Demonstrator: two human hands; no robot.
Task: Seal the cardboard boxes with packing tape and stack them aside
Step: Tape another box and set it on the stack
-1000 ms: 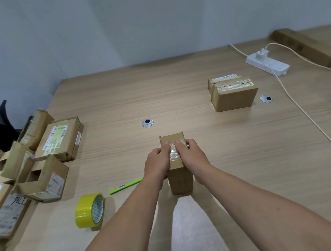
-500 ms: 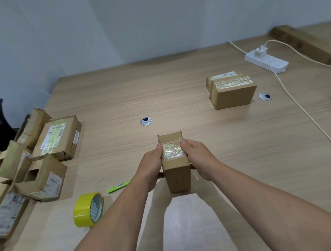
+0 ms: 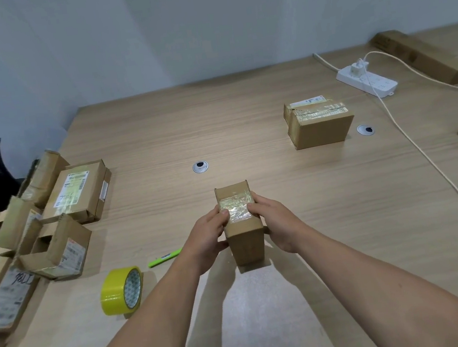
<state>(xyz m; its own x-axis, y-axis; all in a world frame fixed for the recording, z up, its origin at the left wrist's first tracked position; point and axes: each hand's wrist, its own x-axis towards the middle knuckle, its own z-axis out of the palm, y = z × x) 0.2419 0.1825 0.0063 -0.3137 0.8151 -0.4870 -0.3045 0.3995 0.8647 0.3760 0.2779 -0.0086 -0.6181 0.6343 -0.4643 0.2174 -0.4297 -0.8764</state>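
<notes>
Taping the small cardboard box (image 3: 244, 237)
The left hand (image 3: 207, 239) and right hand (image 3: 279, 225) clamp its sides, thumbs on the tape (image 3: 236, 210), at seven o'clock from the sealed box (image 3: 318, 125); pressing outward should bond the edges.

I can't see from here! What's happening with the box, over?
Left hand, right hand gripping small box, thumbs on taped top. Box upright. Tape roll, pen lie apart.

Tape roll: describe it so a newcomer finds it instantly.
On the wooden table, look at the near-left area, just right of the opened boxes. The tape roll stands on edge near a green pen, the only bright yellow ring there.
</notes>
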